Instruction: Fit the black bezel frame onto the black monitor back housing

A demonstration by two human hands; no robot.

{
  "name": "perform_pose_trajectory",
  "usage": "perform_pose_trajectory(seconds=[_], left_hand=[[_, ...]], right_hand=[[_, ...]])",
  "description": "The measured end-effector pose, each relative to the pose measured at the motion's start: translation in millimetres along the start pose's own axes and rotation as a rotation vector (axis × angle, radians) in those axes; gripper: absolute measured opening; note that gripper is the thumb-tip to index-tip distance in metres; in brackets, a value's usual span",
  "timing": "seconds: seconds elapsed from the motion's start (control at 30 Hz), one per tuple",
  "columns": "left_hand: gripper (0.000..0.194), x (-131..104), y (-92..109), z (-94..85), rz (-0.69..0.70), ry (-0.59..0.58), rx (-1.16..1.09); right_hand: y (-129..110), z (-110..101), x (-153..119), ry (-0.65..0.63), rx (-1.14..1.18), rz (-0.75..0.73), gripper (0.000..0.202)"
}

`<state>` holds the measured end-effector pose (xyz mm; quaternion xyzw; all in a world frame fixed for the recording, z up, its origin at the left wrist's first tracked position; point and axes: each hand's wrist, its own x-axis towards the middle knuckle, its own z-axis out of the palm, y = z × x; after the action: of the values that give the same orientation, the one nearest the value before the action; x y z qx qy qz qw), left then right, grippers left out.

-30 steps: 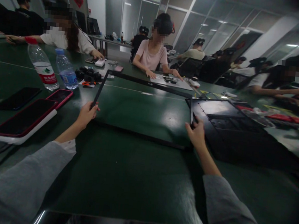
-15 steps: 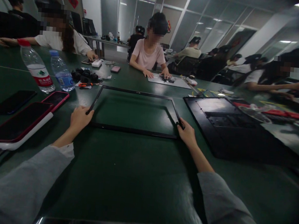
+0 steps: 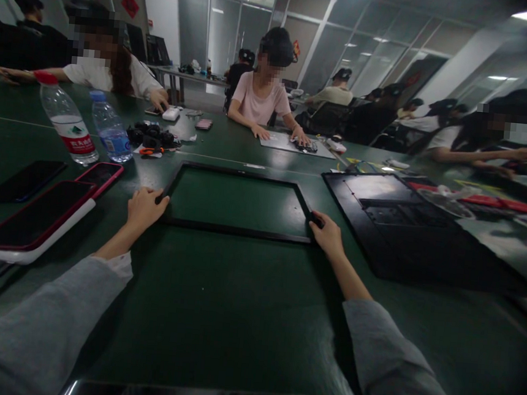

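Note:
A thin black rectangular screen bezel [image 3: 237, 231] lies flat or nearly flat over the green table [image 3: 234, 318], and the tabletop shows through its opening. My left hand [image 3: 146, 207] grips its left side, thumb and fingers closed round the edge. On the opposite side my right hand [image 3: 327, 231] pinches the right edge in the same way. To the right of my right hand lies a large black laptop casing panel [image 3: 408, 235] with a recessed section in its middle.
Left of my left hand are a phone in a red case [image 3: 38, 215] on a white block, a dark phone [image 3: 25, 180] and two water bottles [image 3: 73, 135] [image 3: 110, 132]. Orange-handled pliers [image 3: 151, 150] lie beyond. A co-worker [image 3: 265, 99] sits opposite, hands on a light board [image 3: 268, 140].
The bezel's far edge has come down closer to the table, so the frame looks flatter. Both hands keep their hold on its sides.

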<state>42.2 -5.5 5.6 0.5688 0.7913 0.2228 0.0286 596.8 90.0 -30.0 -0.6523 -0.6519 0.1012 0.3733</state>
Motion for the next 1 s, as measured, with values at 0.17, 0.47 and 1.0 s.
perform_pose_trajectory(seconds=[0.17,0.47,1.0], left_hand=[[0.075,-10,15,-11.4,0.130,-0.092,-0.136],[0.050,-19,22,-19.9,0.403,-0.339,-0.184],[0.054,-11,17,-12.6,0.209,-0.163,-0.385]], right_hand=[[-3,-3,-1,0.006,-0.007,-0.029,0.048],[-8,-8,-6,-0.048,-0.009,-0.070,0.056],[114,-156,-5,1.045,-0.207,0.528,0.102]])
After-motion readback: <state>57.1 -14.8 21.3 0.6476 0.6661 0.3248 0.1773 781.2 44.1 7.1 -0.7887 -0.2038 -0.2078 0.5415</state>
